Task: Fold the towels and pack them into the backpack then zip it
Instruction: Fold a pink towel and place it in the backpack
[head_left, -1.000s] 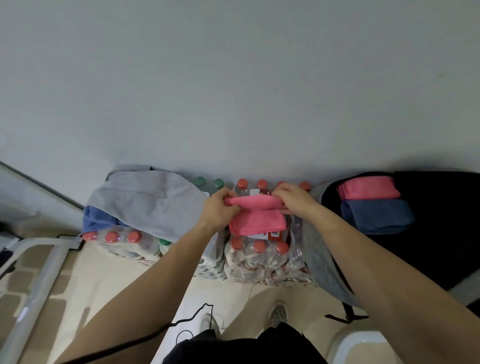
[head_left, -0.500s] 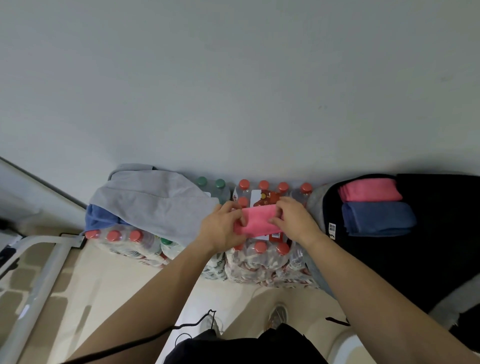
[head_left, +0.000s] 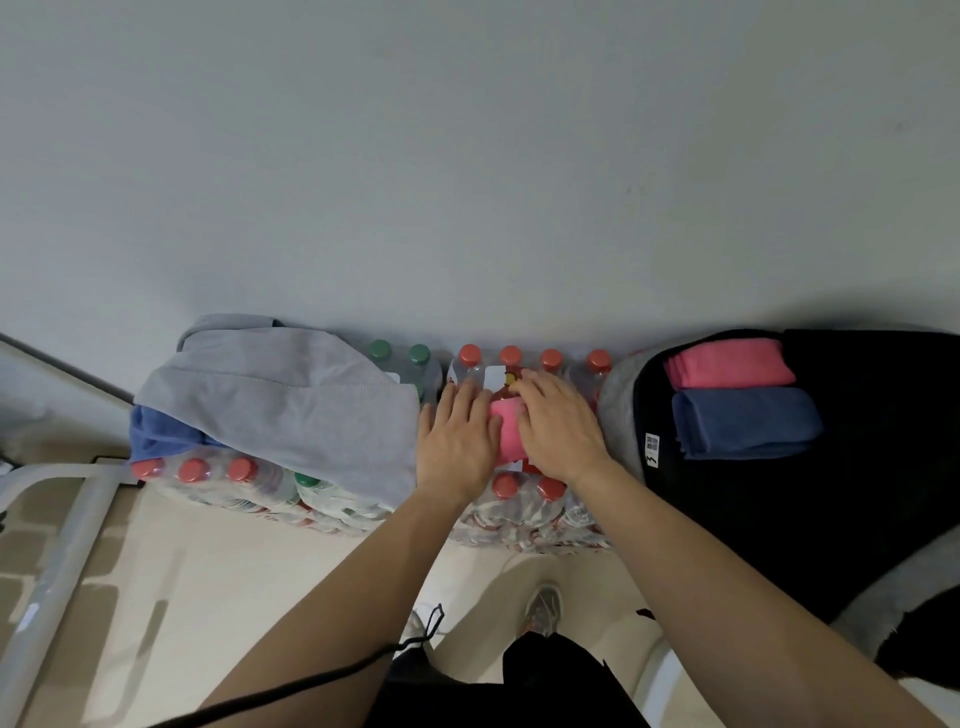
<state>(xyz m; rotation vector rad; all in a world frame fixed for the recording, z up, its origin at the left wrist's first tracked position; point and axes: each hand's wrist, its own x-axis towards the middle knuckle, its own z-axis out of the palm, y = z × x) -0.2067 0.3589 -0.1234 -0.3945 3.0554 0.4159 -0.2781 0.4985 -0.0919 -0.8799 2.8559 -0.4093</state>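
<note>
1. The pink towel (head_left: 506, 431), held up and half folded a second ago, is now a small pad. The left hand (head_left: 457, 441) and right hand (head_left: 558, 426) press it flat, fingers straight, gripping nothing.
2. It lies on the shrink-wrapped bottles (head_left: 519, 514), left of the open backpack (head_left: 779, 519). The fold looks done and ready to pack.
3. The cloth is soft and plush over bumpy caps. A grey towel (head_left: 291, 405) lies crumpled at far left.

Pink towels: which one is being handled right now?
The centre pink towel on the bottle pack, pressed flat under left hand and right hand. The other pink towel lies folded in the backpack.
</note>
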